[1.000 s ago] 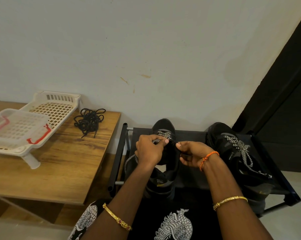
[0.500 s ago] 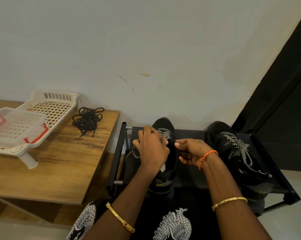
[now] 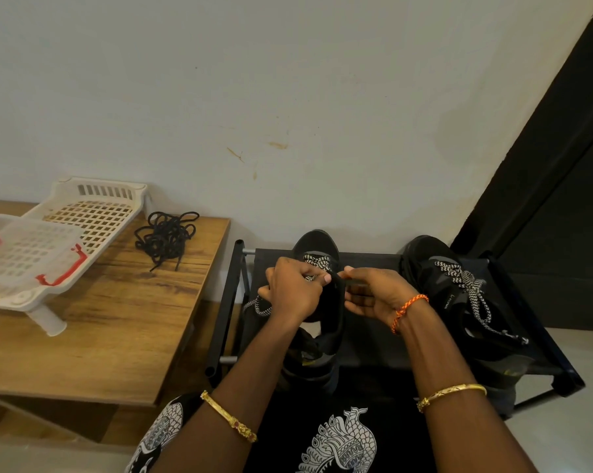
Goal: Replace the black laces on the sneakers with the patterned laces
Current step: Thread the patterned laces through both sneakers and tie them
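Pale wall, wooden table and a black rack

A plain off-white wall (image 3: 288,80) bears small brownish stains (image 3: 277,145); a dark door (image 3: 561,186) fills the right edge. On the left a wood-grain table (image 3: 100,329) carries a white plastic perforated tray (image 3: 94,213). A low black metal-framed rack (image 3: 373,339) stands against the wall on a light floor (image 3: 578,431)

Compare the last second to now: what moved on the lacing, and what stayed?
The left hand rose off the patterned lace half a second ago, then came back down and now pinches it at the near sneaker. The right hand kept its grip on the sneaker's edge, barely shifting. Unchanged: the laced sneaker, the black laces on the table, the white tray.
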